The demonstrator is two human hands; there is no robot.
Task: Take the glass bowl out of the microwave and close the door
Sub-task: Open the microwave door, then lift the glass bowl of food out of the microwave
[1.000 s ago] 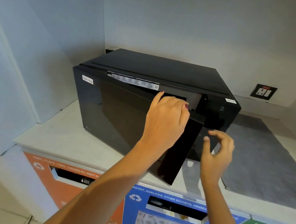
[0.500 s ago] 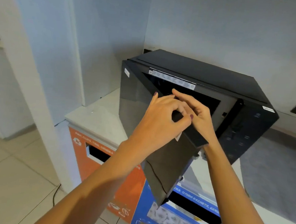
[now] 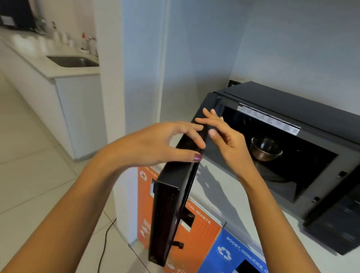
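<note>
The black microwave (image 3: 304, 108) stands on a pale counter with its door (image 3: 170, 199) swung wide open to the left. Inside the cavity sits the glass bowl (image 3: 265, 151), upright near the middle. My left hand (image 3: 163, 141) grips the door's top edge from the outer side, thumb underneath. On the inner side of that same edge, my right hand (image 3: 227, 144) pinches it with fingers over the top. Neither hand touches the bowl.
The counter (image 3: 224, 195) tops an orange waste bin (image 3: 200, 233) and a blue one (image 3: 230, 257). A white partition wall (image 3: 143, 69) rises left of the open door. Farther left is a counter with a sink (image 3: 73, 61). A cable (image 3: 106, 237) lies on the tiled floor.
The door has swung from barely ajar to wide open. My right hand joined the left on its top edge. The bowl inside has come into sight, and the view shifted left.
</note>
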